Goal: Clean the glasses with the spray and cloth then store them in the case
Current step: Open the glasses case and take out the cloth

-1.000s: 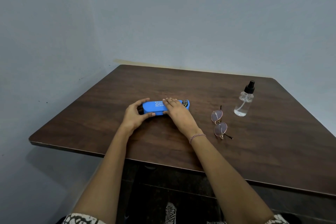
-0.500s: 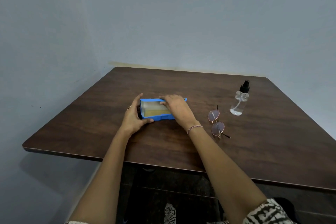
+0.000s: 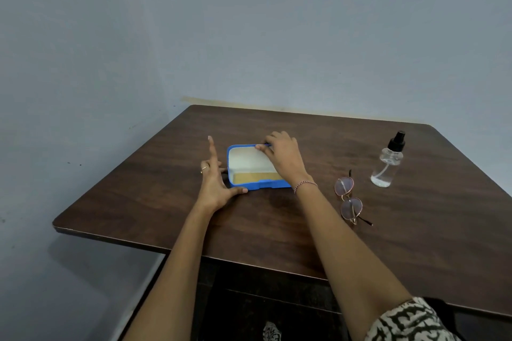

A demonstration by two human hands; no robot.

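The case [image 3: 260, 184] lies open on the worktop [image 3: 263, 225], its lid pinched by the right grip [image 3: 282, 157], the left grip [image 3: 214, 182], fingers straight, touching its front corner.

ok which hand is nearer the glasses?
Right. The right hand holds the lid of the blue case, just left of the glasses; the left hand braces the case's other end, farther off.

Dark wooden table [image 3: 415, 243] bearing an open blue case [image 3: 260, 185] left of centre, round-lensed glasses [image 3: 349, 198] near its right, and an upright clear spray bottle [image 3: 388, 163], black-capped, farther right and beyond the glasses.
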